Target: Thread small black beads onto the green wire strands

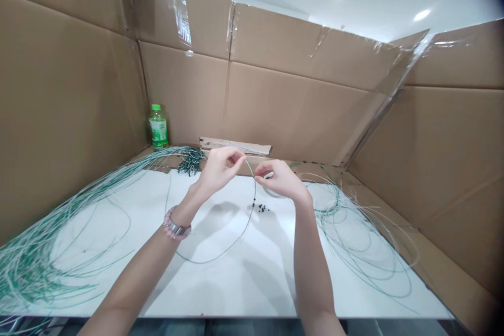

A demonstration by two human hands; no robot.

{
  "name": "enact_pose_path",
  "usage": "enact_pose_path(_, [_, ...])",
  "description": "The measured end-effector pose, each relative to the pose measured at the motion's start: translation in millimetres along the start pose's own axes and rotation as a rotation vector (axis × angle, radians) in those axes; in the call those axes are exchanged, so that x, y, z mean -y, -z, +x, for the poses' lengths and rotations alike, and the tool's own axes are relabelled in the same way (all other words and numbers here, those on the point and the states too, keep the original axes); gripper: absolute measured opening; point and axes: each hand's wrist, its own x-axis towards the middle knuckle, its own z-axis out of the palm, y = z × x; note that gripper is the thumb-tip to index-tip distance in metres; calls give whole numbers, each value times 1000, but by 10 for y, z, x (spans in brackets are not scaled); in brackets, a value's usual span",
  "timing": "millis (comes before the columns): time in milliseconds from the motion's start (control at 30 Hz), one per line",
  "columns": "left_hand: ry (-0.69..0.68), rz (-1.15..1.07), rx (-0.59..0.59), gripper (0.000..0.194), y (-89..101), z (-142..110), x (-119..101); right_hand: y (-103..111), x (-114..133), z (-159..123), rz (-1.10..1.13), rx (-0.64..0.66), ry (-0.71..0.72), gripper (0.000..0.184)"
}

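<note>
Cardboard enclosure around green wires

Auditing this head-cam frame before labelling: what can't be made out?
All head view:
- Pinch points of the left hand and right hand: hidden by their own fingers.
- White piece: partly hidden by right-hand fingers; kind unclear.
- Loose dark beads: too small to show shape or holes.
- Green-and-white wire bundle: cut off by the left edge.
- Plastic bottle: label text too small.
</note>
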Motion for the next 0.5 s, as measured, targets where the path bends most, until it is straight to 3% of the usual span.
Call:
enact_pose_path(200, [55,-118,68,17,-130,-27,37,-9,75,31,165,-167,58,18])
enact_pose_path(367, [148,-314,56,22,-316,-65,121,-34,70,43,141,-222,60,14])
enact_pose_path(500, [229,-395,155,30,-543,-117,270,9,-9,31,107,-214,34,12])
